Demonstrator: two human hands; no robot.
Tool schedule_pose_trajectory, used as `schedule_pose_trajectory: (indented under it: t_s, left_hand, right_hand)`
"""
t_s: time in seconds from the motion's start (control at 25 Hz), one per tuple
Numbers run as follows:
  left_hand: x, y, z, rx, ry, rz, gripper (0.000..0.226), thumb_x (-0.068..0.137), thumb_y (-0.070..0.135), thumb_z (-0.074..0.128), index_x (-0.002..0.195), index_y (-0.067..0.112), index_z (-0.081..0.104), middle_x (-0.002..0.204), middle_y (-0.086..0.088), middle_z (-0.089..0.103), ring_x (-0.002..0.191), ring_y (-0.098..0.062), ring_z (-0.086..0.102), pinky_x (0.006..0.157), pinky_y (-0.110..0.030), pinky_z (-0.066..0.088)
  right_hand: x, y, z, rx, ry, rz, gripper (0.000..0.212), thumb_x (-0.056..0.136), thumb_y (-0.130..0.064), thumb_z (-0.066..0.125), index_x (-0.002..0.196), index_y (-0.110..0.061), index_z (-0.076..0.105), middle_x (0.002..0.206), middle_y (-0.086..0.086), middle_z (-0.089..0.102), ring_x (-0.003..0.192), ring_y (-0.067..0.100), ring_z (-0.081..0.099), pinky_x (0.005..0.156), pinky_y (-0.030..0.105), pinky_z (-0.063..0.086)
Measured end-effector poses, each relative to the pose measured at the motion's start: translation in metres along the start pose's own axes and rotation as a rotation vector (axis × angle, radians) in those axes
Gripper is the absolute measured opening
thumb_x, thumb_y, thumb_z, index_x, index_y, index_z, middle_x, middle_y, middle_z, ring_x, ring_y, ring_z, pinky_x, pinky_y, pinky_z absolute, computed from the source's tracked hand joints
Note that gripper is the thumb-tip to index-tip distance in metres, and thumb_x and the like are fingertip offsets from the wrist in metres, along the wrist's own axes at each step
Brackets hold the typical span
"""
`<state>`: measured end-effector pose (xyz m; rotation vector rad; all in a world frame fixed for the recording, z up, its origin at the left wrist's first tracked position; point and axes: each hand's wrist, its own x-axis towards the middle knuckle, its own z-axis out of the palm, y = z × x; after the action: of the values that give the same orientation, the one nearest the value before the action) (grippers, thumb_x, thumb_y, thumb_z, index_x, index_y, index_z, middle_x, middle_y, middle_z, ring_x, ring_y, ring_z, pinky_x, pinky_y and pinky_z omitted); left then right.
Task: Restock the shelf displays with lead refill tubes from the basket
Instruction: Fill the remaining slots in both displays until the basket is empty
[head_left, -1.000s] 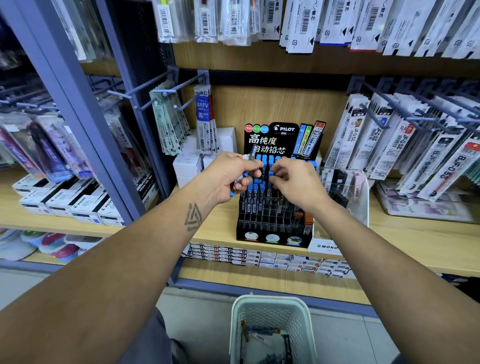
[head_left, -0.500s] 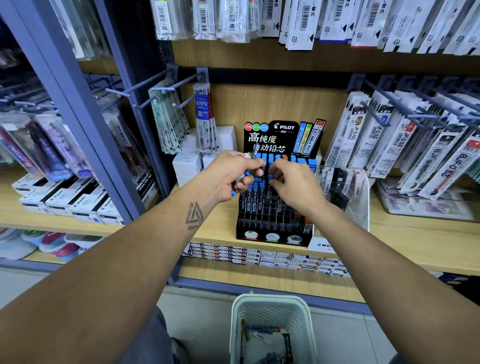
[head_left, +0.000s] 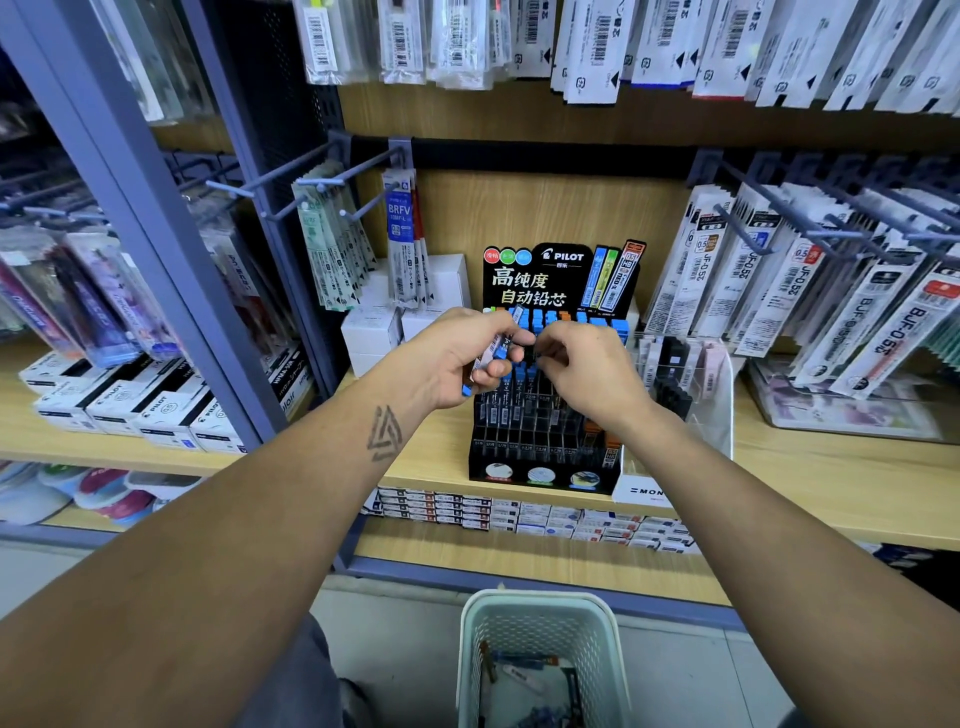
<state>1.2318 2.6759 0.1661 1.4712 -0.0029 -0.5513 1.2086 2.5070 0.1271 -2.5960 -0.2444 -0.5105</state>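
Observation:
A black Pilot lead display rack (head_left: 545, 457) stands on the wooden shelf, its upper rows filled with blue-capped lead refill tubes (head_left: 602, 325) and a few orange-capped ones. My left hand (head_left: 462, 353) grips a small bunch of blue-capped tubes (head_left: 493, 351) in front of the rack's upper left. Beside it, my right hand (head_left: 587, 364) has its fingertips curled against the tubes in the rack's middle rows; what they pinch is hidden. A pale green mesh basket (head_left: 540, 618) sits on the floor below with a few tubes left inside.
Metal pegs (head_left: 332, 182) with hanging refill packs jut out left and right of the rack. White boxes (head_left: 374, 332) stand behind my left hand. A clear acrylic holder (head_left: 691, 374) sits right of the rack. A purple-grey upright post (head_left: 156, 223) divides the shelving.
Both hands have stayed at the rack's top rows. My left hand has shifted slightly, and my right fingers have moved a little to the left, closer to it.

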Motion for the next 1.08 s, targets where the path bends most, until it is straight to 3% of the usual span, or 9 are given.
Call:
schedule_pose_trajectory:
  t_s: [0.12,0.2,0.28,0.4,0.52,0.64,0.76,0.92,1.08]
  left_hand:
    - [-0.002,-0.001,0.000,0.030,-0.057,-0.011,0.015,0.098,0.007,0.056,0.107,-0.001,0.065,0.071,-0.012,0.062,0.039,-0.009,0.037,0.033,-0.015,0.022]
    - [-0.004,-0.003,0.001,0.062,-0.120,-0.023,0.017,0.103,0.011,0.053,0.109,-0.001,0.064,0.075,-0.016,0.067,0.038,-0.008,0.037,0.031,-0.015,0.024]
    - [-0.006,-0.004,0.005,0.092,-0.171,-0.033,0.019,0.103,0.013,0.054,0.110,-0.001,0.063,0.081,-0.019,0.070,0.038,-0.008,0.038,0.031,-0.015,0.025]
    - [-0.007,-0.005,0.007,0.110,-0.185,-0.050,0.021,0.101,0.014,0.058,0.112,-0.004,0.063,0.086,-0.021,0.070,0.038,-0.007,0.038,0.031,-0.014,0.026]
    - [-0.005,-0.004,0.004,0.083,-0.141,-0.049,0.014,0.099,0.007,0.059,0.105,-0.005,0.063,0.087,-0.024,0.070,0.037,-0.007,0.038,0.031,-0.014,0.026]
    - [-0.002,-0.003,0.000,0.013,-0.032,0.007,0.004,0.095,0.000,0.062,0.098,-0.002,0.060,0.081,-0.023,0.069,0.037,-0.009,0.038,0.032,-0.014,0.024]
    - [-0.003,-0.001,0.001,0.001,-0.003,0.081,0.009,0.094,0.000,0.064,0.100,-0.004,0.060,0.075,-0.018,0.067,0.036,-0.008,0.038,0.032,-0.015,0.023]
    - [-0.002,-0.001,0.006,0.064,-0.009,0.146,0.012,0.091,0.003,0.069,0.100,-0.003,0.062,0.068,-0.013,0.064,0.036,-0.008,0.038,0.033,-0.014,0.022]
    - [-0.001,-0.001,0.007,0.065,-0.013,0.155,0.013,0.091,0.005,0.070,0.098,-0.004,0.064,0.069,-0.013,0.063,0.036,-0.008,0.038,0.033,-0.015,0.022]
  right_hand:
    - [0.002,-0.005,-0.008,0.320,0.061,0.170,0.014,0.092,-0.007,0.065,0.101,-0.014,0.072,0.091,-0.002,0.071,0.086,0.016,0.066,0.080,0.026,0.053]
    - [0.002,-0.009,-0.016,0.708,0.037,0.339,0.020,0.093,-0.004,0.064,0.111,-0.011,0.070,0.097,0.005,0.072,0.094,0.021,0.070,0.083,0.028,0.054]
    - [-0.002,-0.010,-0.023,0.961,0.000,0.415,0.024,0.092,-0.002,0.065,0.114,-0.009,0.071,0.093,0.009,0.073,0.087,0.023,0.071,0.078,0.031,0.052]
    - [-0.008,-0.007,-0.030,1.010,-0.003,0.408,0.018,0.088,-0.003,0.073,0.105,-0.006,0.074,0.079,0.008,0.073,0.072,0.017,0.068,0.072,0.030,0.051]
    - [-0.011,-0.003,-0.036,1.107,0.052,0.492,0.014,0.086,0.004,0.072,0.100,0.002,0.071,0.076,0.012,0.071,0.071,0.020,0.068,0.070,0.031,0.056]
    - [-0.013,0.003,-0.044,1.048,-0.001,0.527,0.012,0.084,0.006,0.072,0.096,0.002,0.071,0.081,0.015,0.073,0.075,0.024,0.071,0.073,0.031,0.059]
    - [-0.016,0.001,-0.044,0.751,-0.168,0.354,0.014,0.084,-0.001,0.077,0.096,-0.007,0.075,0.081,0.008,0.077,0.076,0.017,0.073,0.071,0.026,0.058]
    - [-0.014,-0.008,-0.041,0.625,-0.160,0.188,0.014,0.081,-0.012,0.083,0.093,-0.008,0.077,0.084,0.006,0.076,0.075,0.010,0.068,0.075,0.023,0.056]
    - [-0.011,-0.013,-0.040,0.636,-0.182,0.237,0.023,0.080,-0.006,0.083,0.097,0.001,0.069,0.079,0.018,0.073,0.060,0.014,0.064,0.057,0.024,0.053]
